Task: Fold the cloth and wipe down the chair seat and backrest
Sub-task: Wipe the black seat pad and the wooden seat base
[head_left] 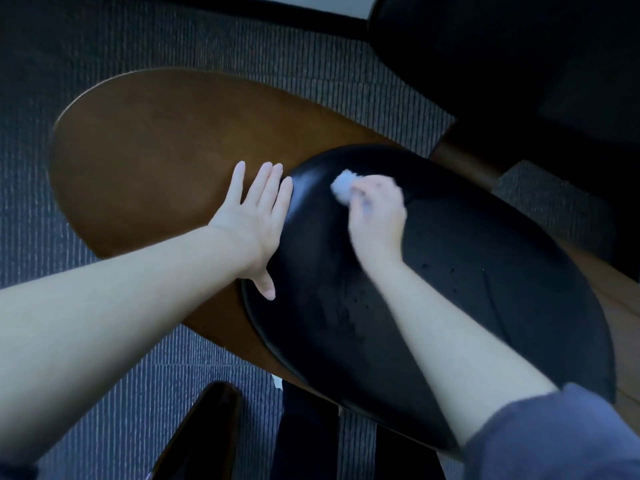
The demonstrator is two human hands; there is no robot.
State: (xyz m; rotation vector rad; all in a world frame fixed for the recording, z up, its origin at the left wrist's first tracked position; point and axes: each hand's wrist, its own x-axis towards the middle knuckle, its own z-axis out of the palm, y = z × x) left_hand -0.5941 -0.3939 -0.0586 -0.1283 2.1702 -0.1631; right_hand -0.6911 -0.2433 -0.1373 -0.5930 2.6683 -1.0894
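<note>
— Right grip [375, 216] is curled around the white cloth [343, 187], which is bunched into a small ball. The cloth sticks out past the fingers and touches the black chair pad [467, 271] near its far left edge. This hand is a little blurred
— And the left grip?
— Left grip [254, 220] lies flat with straight fingers [266, 181] and holds nothing. Its palm and fingers rest on the brown wooden panel [156, 140], just along the left edge of the black chair pad, and the thumb [265, 285] touches the pad
— What is the biggest thing in view?
— The grey ribbed carpet [311, 53], which covers the floor all around. Next is the black chair pad, oval and a little shiny. It lies over the brown wooden panel, which is also rounded and shows to the left of the pad. I cannot tell if the pad is the seat or the backrest
— Anything else?
— A dark furniture piece [519, 64] fills the upper right corner, well apart from both hands. A dark narrow shape [204, 434] is at the bottom edge, too dark to name. The right arm has a blue sleeve [554, 434] at the lower right corner. The smallest thing is the cloth, between the right grip and the pad
</note>
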